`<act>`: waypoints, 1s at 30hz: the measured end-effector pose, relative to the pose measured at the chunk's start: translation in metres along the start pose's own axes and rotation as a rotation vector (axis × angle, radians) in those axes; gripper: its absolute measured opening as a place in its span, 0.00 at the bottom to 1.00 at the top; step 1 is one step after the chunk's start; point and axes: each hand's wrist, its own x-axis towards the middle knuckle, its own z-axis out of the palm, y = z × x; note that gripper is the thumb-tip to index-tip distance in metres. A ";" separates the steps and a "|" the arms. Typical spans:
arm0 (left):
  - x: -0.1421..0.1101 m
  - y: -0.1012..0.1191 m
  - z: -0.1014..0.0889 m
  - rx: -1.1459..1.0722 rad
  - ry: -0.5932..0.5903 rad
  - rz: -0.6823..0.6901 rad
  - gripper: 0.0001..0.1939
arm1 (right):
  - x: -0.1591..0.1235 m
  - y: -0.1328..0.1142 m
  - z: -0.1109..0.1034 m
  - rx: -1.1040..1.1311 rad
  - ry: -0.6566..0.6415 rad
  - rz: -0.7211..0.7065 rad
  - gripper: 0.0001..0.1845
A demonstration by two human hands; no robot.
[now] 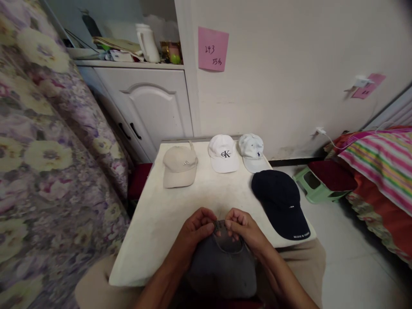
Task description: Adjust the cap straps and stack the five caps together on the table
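Note:
A dark grey baseball cap [222, 272] is held over the near edge of the table, its back opening and strap turned up toward the far side. Fingers of my left hand [200, 227] pinch the strap on one side of the opening. On the other side, my right hand [243, 227] grips the strap's other part between thumb and fingers. The buckle detail between them is too small to make out. Beyond my right hand lies a navy cap [278, 201] with small white lettering on its brim.
On the white table [154, 231] stand a beige cap [180, 165], a white cap [223, 152] and a pale blue cap [252, 150] along the back. A floral curtain [48, 150] hangs at left. A green stool [310, 184] and a bed [383, 171] are at right.

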 end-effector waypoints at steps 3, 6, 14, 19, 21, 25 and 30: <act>-0.004 0.002 -0.001 0.014 -0.028 0.047 0.12 | 0.002 0.008 -0.005 -0.008 0.140 -0.013 0.21; -0.005 0.006 -0.001 0.039 0.006 0.083 0.11 | -0.003 0.013 -0.014 0.126 0.144 -0.010 0.21; 0.001 0.018 0.002 -0.084 0.172 0.155 0.13 | -0.038 0.043 -0.043 0.241 -0.185 0.143 0.37; 0.002 0.034 0.010 -0.137 0.256 0.234 0.16 | -0.041 0.056 -0.042 0.314 -0.287 0.206 0.43; 0.003 0.042 0.013 -0.156 0.295 0.288 0.17 | -0.040 0.050 -0.039 0.219 -0.366 0.190 0.40; 0.010 0.054 0.018 -0.192 0.324 0.362 0.16 | -0.040 0.026 -0.029 -0.128 -0.454 0.066 0.27; 0.020 0.067 0.022 -0.187 0.360 0.434 0.15 | -0.045 0.015 -0.018 -0.169 -0.337 0.003 0.12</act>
